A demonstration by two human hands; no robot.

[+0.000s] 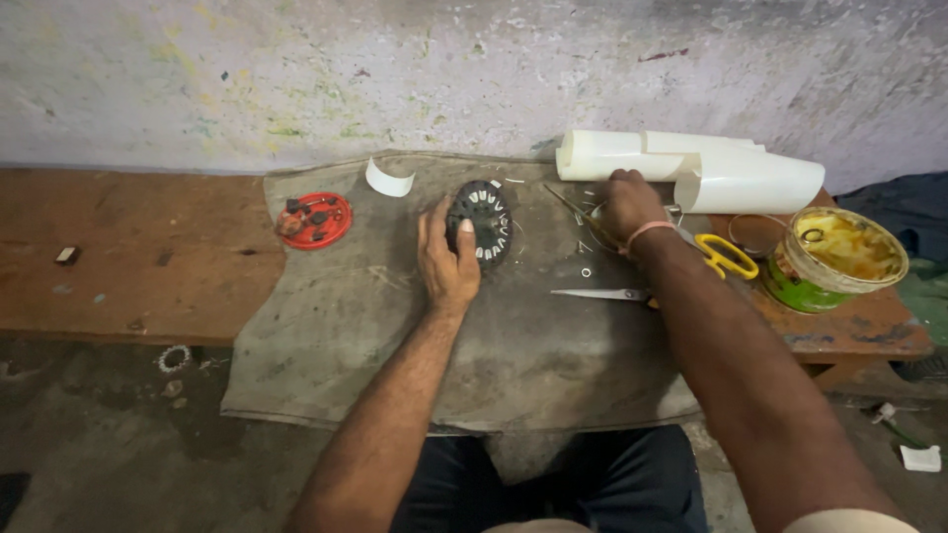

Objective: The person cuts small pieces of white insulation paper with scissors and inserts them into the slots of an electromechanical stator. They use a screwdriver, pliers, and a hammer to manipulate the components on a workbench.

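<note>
1. My left hand (446,259) lies flat and open on the grey cloth (395,345), fingers spread, fingertips touching the left rim of the stator core (482,222).
2. The stator core is a dark round disc with pale inserts in its slots, lying flat mid-cloth, near the back edge.
3. Handling call: looks like stacked metal, so stiff and heavy for its size. Grip it by the outer rim; the slot inserts look thin and likely to crease or pop out.
4. My right hand (630,205) is curled knuckles-up near the cloth's back-right, just in front of the rolled cream sheet (691,168). Cannot tell what it grips; a thin metal tool (578,212) pokes out beside it.
5. Yellow-handled scissors (681,271) lie just beside my right wrist, blades pointing left.
6. Open tin of yellow paste (837,259) sits on the bench far right, well apart from the core.
7. Red lid (314,219) with small parts sits at the cloth's left edge; a curled cream strip (389,180) lies behind it.
</note>
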